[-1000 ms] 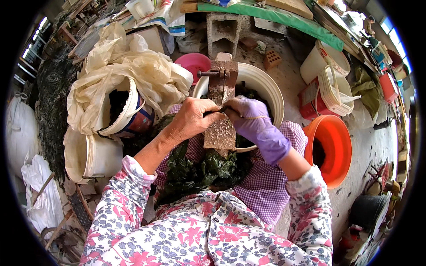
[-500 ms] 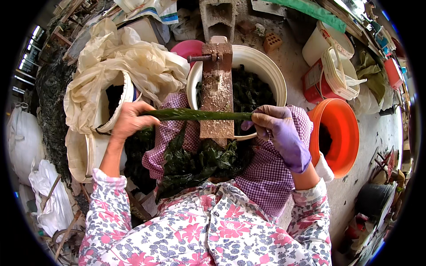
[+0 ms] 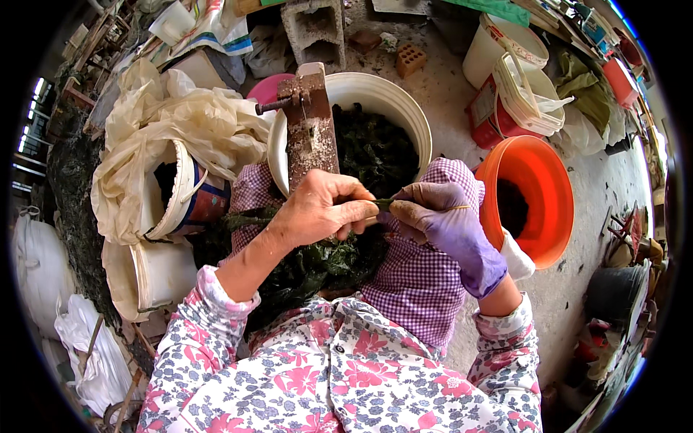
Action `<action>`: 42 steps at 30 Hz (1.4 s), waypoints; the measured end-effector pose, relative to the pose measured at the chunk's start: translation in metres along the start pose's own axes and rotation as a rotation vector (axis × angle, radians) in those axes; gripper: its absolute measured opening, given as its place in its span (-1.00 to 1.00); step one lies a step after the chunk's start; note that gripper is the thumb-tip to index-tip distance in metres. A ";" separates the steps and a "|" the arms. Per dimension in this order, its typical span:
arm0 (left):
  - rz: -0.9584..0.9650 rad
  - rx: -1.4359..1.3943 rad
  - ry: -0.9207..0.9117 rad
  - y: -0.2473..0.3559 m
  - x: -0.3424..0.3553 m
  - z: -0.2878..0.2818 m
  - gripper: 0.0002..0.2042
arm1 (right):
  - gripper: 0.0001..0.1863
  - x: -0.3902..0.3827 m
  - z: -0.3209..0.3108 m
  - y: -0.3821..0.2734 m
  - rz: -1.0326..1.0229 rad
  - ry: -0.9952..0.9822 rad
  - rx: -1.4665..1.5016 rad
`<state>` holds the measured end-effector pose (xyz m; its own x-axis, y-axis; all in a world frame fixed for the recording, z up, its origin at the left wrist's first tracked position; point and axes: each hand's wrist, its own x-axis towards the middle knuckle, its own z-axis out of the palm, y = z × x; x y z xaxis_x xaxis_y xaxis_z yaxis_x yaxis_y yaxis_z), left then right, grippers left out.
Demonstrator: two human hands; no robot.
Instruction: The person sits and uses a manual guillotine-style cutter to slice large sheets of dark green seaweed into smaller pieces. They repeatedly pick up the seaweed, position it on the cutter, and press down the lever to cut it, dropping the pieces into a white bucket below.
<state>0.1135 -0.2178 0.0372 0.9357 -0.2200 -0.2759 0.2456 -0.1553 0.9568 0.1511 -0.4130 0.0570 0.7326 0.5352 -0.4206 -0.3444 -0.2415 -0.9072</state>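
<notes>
My bare left hand (image 3: 325, 209) and my right hand (image 3: 451, 227), in a purple glove, meet in front of me with fingertips close together. Both pinch a narrow dark green seaweed strip (image 3: 385, 204); only a short piece shows between them. Dark, wet seaweed (image 3: 317, 270) lies heaped on my lap below the left hand. Just beyond my hands, a rough wooden post (image 3: 312, 137) with a bolt through its top leans over a white tub (image 3: 411, 119), which holds more dark seaweed (image 3: 372, 148). My left hand hides the post's lower end.
An orange bucket (image 3: 556, 187) with dark contents stands at right. Beyond it are a red bucket (image 3: 498, 119) and white pails. At left, a tub lined with cream plastic sheeting (image 3: 144, 115) stands above another pale container (image 3: 162, 278). A concrete block (image 3: 315, 29) is at the back.
My left hand has come right to meet my right hand. The strip, stretched wide between them before, now shows only as a short piece. The view has shifted slightly.
</notes>
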 end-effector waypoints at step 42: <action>-0.219 -0.748 -0.228 -0.067 -0.065 -0.054 -0.76 | -0.77 0.043 0.091 0.024 -1.137 0.029 -1.018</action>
<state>0.0499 -0.1415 -0.0043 0.7921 -0.4627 -0.3981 0.5968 0.4500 0.6644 0.1208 -0.3222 0.0181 0.3367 0.8026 0.4924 0.9201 -0.1692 -0.3532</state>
